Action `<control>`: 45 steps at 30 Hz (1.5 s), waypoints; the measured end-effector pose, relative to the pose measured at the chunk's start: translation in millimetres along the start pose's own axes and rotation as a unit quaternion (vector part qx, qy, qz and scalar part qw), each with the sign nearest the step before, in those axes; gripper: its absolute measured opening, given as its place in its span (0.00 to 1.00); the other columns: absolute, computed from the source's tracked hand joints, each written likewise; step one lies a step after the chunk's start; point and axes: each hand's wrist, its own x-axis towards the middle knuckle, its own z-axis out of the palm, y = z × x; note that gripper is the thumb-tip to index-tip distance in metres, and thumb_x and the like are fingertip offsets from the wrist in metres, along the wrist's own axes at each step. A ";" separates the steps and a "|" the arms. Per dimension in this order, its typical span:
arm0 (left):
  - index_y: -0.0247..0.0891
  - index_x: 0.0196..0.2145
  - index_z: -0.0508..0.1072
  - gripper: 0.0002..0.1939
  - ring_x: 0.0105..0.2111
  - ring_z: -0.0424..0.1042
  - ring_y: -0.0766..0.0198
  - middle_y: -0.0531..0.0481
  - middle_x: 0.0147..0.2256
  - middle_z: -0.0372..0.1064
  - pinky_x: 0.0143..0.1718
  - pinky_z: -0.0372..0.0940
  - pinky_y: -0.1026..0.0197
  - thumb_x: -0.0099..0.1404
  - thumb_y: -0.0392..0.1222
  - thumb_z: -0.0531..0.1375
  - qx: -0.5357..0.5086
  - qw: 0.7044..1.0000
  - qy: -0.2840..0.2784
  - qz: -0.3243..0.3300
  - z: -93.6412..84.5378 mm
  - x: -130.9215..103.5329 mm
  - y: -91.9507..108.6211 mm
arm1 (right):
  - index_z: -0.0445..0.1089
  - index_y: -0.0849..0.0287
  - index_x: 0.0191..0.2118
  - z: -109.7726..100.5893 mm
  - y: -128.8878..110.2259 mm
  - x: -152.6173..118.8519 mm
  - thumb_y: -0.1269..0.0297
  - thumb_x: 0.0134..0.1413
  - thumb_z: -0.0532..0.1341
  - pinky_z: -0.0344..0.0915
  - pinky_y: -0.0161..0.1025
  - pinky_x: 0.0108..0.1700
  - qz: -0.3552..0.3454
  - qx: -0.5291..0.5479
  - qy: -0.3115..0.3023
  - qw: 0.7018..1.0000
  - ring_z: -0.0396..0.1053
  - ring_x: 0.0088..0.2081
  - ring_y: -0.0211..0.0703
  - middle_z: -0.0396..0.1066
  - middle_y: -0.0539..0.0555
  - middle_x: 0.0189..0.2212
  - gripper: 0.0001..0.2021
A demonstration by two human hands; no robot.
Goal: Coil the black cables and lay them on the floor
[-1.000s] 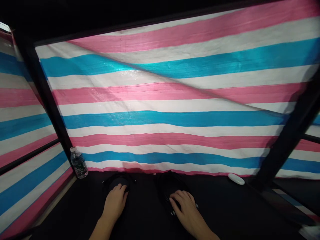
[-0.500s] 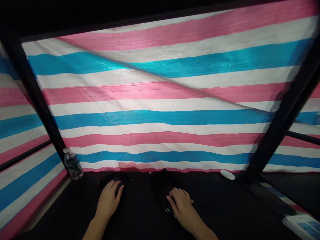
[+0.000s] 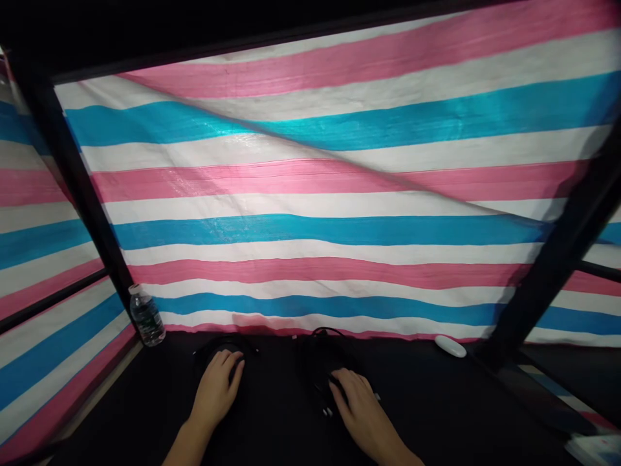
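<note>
Two bundles of coiled black cable lie side by side on a black tabletop. My left hand (image 3: 218, 385) is closed over the near part of the left black cable (image 3: 231, 340), its thumb close to the fingertips. My right hand (image 3: 359, 404) curls its fingers over the right black cable (image 3: 310, 369), at that coil's near right side. Pale cable ends (image 3: 326, 411) stick out just left of the right thumb. Dark cable on a dark surface hides exactly what lies under both palms.
A clear plastic bottle (image 3: 147, 316) stands in the far left corner. Toward the far right lies a white rounded object (image 3: 450, 346). Striped sheeting (image 3: 310, 230) and black frame posts (image 3: 557, 246) enclose the table. Something pale and flat (image 3: 594, 448) shows at lower right.
The whole view has shifted slightly, so bottle and white object sit a little farther right. My right fingers have moved slightly over the cable; my left hand looks much the same.
</note>
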 end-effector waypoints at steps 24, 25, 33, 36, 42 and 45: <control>0.46 0.69 0.56 0.44 0.63 0.61 0.46 0.37 0.67 0.55 0.63 0.61 0.47 0.60 0.51 0.68 -0.198 0.962 -0.151 0.109 -8.0 -9.0 82.0 | 0.67 0.55 0.33 -101.6 -127.6 25.4 0.51 0.53 0.71 0.69 0.39 0.43 0.089 0.497 0.412 0.759 0.64 0.31 0.37 0.63 0.44 0.26 0.16; 0.46 0.69 0.56 0.45 0.63 0.61 0.46 0.37 0.67 0.55 0.63 0.61 0.48 0.59 0.51 0.69 -0.216 0.951 -0.166 0.143 -5.7 -11.2 91.4 | 0.65 0.55 0.31 -106.7 -134.9 26.7 0.52 0.53 0.71 0.69 0.37 0.43 0.082 0.522 0.402 0.747 0.62 0.30 0.35 0.60 0.43 0.24 0.17; 0.40 0.29 0.72 0.18 0.29 0.66 0.64 0.51 0.27 0.67 0.32 0.64 0.63 0.65 0.57 0.59 -0.491 0.845 -0.169 -0.128 -24.5 -31.4 123.8 | 0.63 0.56 0.27 -115.3 -122.3 11.6 0.48 0.53 0.70 0.67 0.36 0.32 0.136 0.567 0.237 0.777 0.58 0.25 0.36 0.58 0.44 0.22 0.20; 0.40 0.27 0.66 0.23 0.20 0.45 0.71 0.62 0.19 0.45 0.21 0.48 0.67 0.58 0.63 0.63 -0.592 0.766 -0.063 -0.243 -60.3 -30.6 106.7 | 0.67 0.56 0.30 -108.2 -94.6 -3.6 0.46 0.55 0.68 0.61 0.35 0.26 0.207 0.479 0.117 0.845 0.59 0.21 0.37 0.61 0.45 0.19 0.19; 0.42 0.23 0.64 0.23 0.21 0.37 0.70 0.61 0.20 0.39 0.20 0.39 0.66 0.56 0.61 0.66 -0.545 0.773 -0.036 -0.322 -131.0 -39.1 69.5 | 0.72 0.59 0.43 -97.2 -42.3 -25.2 0.40 0.51 0.60 0.63 0.39 0.25 0.328 0.263 -0.075 0.904 0.66 0.18 0.44 0.66 0.48 0.18 0.26; 0.42 0.23 0.68 0.22 0.19 0.46 0.68 0.59 0.18 0.47 0.20 0.45 0.65 0.61 0.63 0.61 -0.410 0.841 -0.090 -0.340 -138.0 -53.6 54.4 | 0.70 0.61 0.51 -97.4 -27.1 -29.4 0.40 0.49 0.59 0.66 0.41 0.27 0.327 0.179 -0.068 0.925 0.71 0.24 0.48 0.70 0.51 0.24 0.32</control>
